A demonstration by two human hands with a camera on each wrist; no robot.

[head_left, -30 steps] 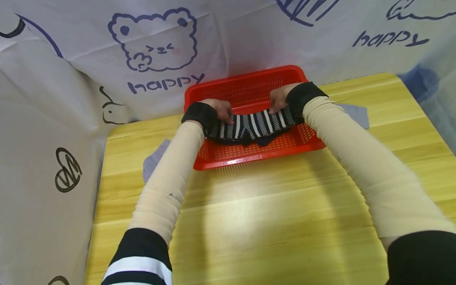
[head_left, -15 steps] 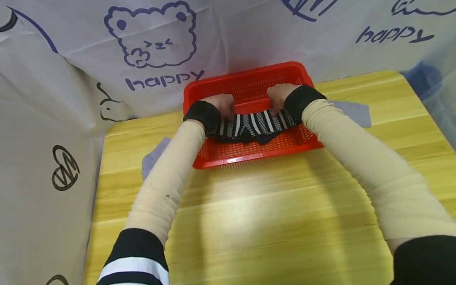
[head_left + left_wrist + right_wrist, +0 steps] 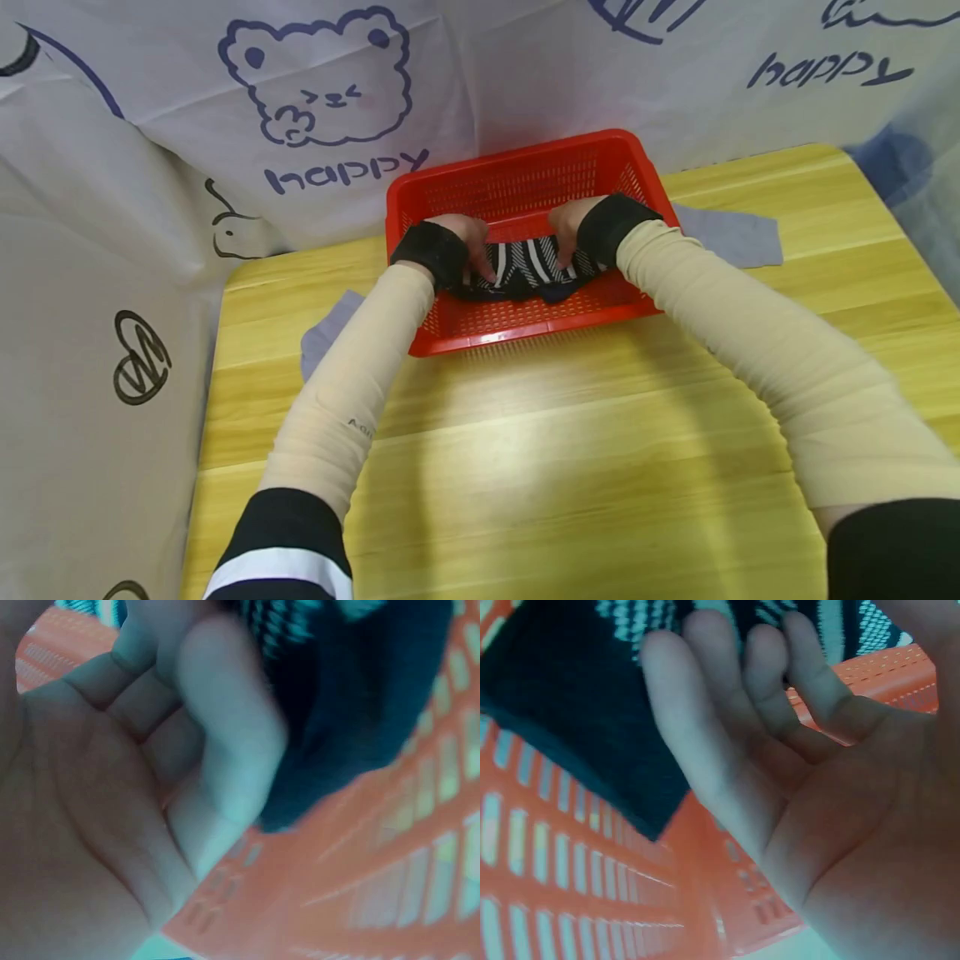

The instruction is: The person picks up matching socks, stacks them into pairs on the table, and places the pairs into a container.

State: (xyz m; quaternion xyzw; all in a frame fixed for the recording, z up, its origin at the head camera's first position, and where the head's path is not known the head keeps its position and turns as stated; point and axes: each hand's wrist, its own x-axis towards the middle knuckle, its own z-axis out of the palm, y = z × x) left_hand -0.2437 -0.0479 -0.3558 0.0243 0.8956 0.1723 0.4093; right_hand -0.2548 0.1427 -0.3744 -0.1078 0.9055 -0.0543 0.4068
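A red perforated plastic basket (image 3: 487, 338) stands against the white cloth backdrop in the head view. Inside it lies a folded knit piece (image 3: 521, 262) with black-and-white stripes and a dark lower edge. My left hand (image 3: 468, 240) reaches over the rim and touches the knit's left part. On the right part rest the fingertips of my right hand (image 3: 573, 223). The right wrist view shows those fingers (image 3: 765, 682) loosely bent and spread along the knit, with its dark corner (image 3: 577, 735) hanging beside them. In the left wrist view the fingers (image 3: 232, 742) bend beside dark fabric (image 3: 352, 697).
Grey cloths lie on the wood-patterned table (image 3: 510, 483), one at the left (image 3: 326, 333) partly behind my forearm and one at the right (image 3: 735, 237). A white backdrop (image 3: 315, 83) with drawings borders the table behind and at the left.
Both hands have shifted inward along the knit and slightly downward, the right hand more. The knit and the basket have hardly moved.
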